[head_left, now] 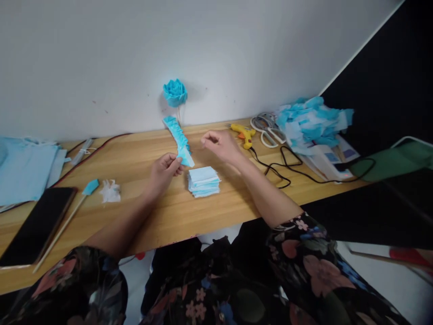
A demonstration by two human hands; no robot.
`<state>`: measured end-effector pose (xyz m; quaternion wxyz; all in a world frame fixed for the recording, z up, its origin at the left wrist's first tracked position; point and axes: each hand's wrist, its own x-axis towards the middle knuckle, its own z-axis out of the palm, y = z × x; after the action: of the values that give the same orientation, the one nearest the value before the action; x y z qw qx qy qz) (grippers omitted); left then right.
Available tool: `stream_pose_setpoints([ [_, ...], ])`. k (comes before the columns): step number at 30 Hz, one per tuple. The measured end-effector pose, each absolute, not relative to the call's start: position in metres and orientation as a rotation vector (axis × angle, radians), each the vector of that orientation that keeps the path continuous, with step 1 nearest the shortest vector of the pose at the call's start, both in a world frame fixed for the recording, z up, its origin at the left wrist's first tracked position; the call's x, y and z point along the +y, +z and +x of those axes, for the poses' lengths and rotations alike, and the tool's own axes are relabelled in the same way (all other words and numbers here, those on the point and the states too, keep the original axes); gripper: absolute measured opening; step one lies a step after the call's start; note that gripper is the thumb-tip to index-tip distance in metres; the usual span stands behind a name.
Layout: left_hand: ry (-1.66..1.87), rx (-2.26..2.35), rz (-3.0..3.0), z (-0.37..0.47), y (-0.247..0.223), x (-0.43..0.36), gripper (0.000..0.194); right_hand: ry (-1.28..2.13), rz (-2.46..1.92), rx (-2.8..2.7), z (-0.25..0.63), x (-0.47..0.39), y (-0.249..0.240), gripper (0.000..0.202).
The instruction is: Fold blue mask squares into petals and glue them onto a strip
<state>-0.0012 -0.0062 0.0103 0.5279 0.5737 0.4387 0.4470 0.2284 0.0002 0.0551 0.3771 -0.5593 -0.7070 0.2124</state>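
Note:
My left hand (165,168) pinches a small light-blue and white folded piece of mask fabric (186,156) between thumb and fingers. Just beyond it a row of overlapping blue fabric petals (176,132) runs back toward the wall; the held piece overlaps its near end. My right hand (220,144) hovers to the right, fingers curled with the thumb near the fingertips; whatever they pinch, if anything, is too small to make out. Between and below my hands sits a stack of cut light-blue and white fabric pieces (204,181).
A blue fabric rose (175,93) stands against the wall. Rightward are a yellow glue gun (244,135), scissors (270,137), a black cord (287,168) and a blue scrap pile (311,123). Leftward lie a phone (38,225), a blue-tipped stick (64,225), white scraps (110,191) and blue sheets (25,169).

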Motion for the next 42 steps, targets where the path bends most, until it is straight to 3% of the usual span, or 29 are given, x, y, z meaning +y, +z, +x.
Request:
stream_pose_setpoints([
  [3,1.076,1.072,1.357,-0.001,0.011,-0.007,0.033,0.122,-1.875,-1.767,0.275,0.006,0.075,0.024],
  [6,1.085,1.064,1.347,-0.001,0.012,-0.008,0.033,-0.072,-2.256,-1.68,0.325,0.004,0.083,0.032],
  [11,1.09,1.055,1.324,0.0,0.013,-0.009,0.035,0.099,-2.635,-1.64,0.361,-0.001,0.066,0.055],
  [16,1.098,1.052,1.314,-0.001,0.01,-0.005,0.039,0.216,-2.708,-1.577,0.345,0.009,0.053,0.071],
  [19,1.11,1.046,1.319,-0.001,0.008,-0.004,0.04,0.299,-2.629,-1.543,0.341,0.017,0.051,0.068],
  [24,1.09,0.993,1.357,0.0,0.007,-0.005,0.044,0.455,-2.453,-1.473,0.348,0.015,0.05,0.035],
  [27,1.09,0.984,1.363,0.0,0.008,-0.005,0.044,0.599,-2.251,-1.419,0.347,0.004,0.052,0.027],
  [34,1.096,0.97,1.351,0.0,0.008,-0.006,0.045,0.608,-1.686,-1.226,0.325,-0.016,0.064,0.034],
  [37,1.098,0.967,1.33,-0.001,0.008,-0.006,0.046,0.828,-1.25,-1.035,0.308,-0.021,0.072,0.04],
  [42,1.101,0.954,1.314,-0.002,0.007,-0.007,0.045,1.149,-1.113,-1.15,0.278,-0.02,0.081,0.044],
])
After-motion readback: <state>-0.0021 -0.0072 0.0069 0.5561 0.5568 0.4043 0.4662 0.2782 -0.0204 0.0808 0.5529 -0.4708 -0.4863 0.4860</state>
